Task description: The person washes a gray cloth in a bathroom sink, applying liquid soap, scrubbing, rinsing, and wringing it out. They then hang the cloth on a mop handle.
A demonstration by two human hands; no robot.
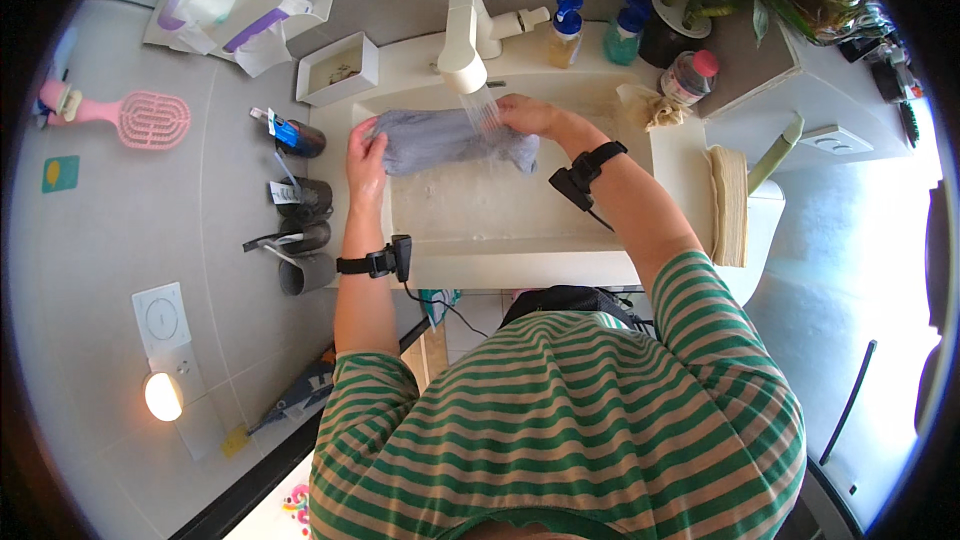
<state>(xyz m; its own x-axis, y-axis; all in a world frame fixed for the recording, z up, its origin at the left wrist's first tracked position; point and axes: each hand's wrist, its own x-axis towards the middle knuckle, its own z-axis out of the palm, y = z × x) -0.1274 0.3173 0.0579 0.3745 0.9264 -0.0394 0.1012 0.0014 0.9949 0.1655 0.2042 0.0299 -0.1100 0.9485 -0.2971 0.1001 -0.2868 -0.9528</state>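
Observation:
A wet grey cloth [435,141] is stretched sideways over the basin of a white sink [517,210]. My left hand [367,157] grips its left end, thumb on top. At the other end, my right hand [529,116] holds the cloth near its upper edge, with some fingertips hidden. Water sprays from the white faucet [465,37] onto the cloth's right part, close to my right fingers. The cloth's right corner droops below that hand.
Pump bottles [566,30] and a red-capped bottle [688,77] stand behind the basin, near a crumpled tan cloth [660,106]. Several dark cups [306,274] line the left side. A white box [337,69] sits at the back left. Folded paper towels [727,206] lie right.

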